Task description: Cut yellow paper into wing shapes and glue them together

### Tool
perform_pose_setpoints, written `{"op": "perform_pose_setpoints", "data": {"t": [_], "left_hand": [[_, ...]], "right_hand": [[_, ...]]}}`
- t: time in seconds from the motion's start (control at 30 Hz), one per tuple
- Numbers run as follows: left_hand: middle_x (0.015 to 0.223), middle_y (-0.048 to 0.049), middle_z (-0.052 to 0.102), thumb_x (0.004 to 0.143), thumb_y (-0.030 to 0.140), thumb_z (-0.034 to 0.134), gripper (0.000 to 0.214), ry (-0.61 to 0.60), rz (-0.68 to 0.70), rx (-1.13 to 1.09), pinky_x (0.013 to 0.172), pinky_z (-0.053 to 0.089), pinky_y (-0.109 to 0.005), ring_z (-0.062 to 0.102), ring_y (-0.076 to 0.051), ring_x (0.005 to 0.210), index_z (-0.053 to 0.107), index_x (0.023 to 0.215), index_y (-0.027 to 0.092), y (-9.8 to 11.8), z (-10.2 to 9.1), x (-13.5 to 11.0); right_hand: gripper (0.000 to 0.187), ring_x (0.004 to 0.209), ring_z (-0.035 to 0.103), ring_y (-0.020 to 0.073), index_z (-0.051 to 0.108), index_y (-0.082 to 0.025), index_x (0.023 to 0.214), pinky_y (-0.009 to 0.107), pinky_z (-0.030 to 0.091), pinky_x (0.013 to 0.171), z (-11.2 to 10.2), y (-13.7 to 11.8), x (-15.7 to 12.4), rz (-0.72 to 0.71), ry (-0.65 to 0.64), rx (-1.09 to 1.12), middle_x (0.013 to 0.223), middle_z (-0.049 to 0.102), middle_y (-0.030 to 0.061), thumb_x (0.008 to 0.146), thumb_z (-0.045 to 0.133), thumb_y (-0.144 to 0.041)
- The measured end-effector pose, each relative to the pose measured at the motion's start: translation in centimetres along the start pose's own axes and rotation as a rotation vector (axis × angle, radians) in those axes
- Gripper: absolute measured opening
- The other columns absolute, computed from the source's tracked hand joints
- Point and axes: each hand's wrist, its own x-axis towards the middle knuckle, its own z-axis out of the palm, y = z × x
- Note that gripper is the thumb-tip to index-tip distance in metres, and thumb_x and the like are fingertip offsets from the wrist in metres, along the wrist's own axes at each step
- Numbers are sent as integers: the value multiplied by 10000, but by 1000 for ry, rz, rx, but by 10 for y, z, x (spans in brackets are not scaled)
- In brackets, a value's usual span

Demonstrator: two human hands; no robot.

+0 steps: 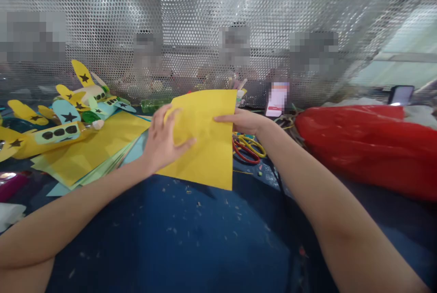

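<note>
A yellow sheet of paper [210, 156] stands tilted up above the blue table, slightly curved. At its right edge my right hand [248, 121] pinches it, with one finger across the front and the rest behind. My left hand [160, 140] is over the sheet's left part, fingers spread; whether the palm presses on the paper I cannot tell. Just past the sheet's right edge lie scissors with red handles [244, 151] and scissors with yellow handles [254, 143]. To the left, a stack of yellow, green and blue paper [92, 147] partly lies behind my left forearm.
Several toy airplanes made from bottles and paper [58, 136] crowd the back left. A red plastic bag [362, 143] fills the right side. A lit phone [277, 98] leans at the back before a perforated metal screen [194, 24]. Paper scraps dot the blue table [191, 247].
</note>
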Motion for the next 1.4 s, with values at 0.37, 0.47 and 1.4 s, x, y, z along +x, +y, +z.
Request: {"op": "perform_pose_setpoints", "data": {"t": [0.37,0.47,1.4], "left_hand": [[1161,-101,689,828,378,605,323,-486,-833,-1136,967,494,-409,624,-283,1113,655,1071,170,-43,4,21],[1124,-103,707,762,322,695,337,-525,-776,-1111,951,501,-433,643,-304,1080,670,1065,177,-47,5,17],[992,-118,746,843,197,583,211,-402,-879,-1223,791,572,-313,716,-229,873,684,1006,109,-65,22,5]], "right_hand": [[419,1193,578,271,628,-213,1193,468,451,1055,-16,0,-1,-1,10,-79,1305,613,77,778,686,-198],[438,1205,571,252,612,-221,1214,456,436,1070,-16,3,1,31,-5,-95,1320,604,68,782,685,-195],[127,862,705,171,713,-187,934,420,497,994,-25,14,16,-28,164,-138,985,749,65,845,625,-169]]}}
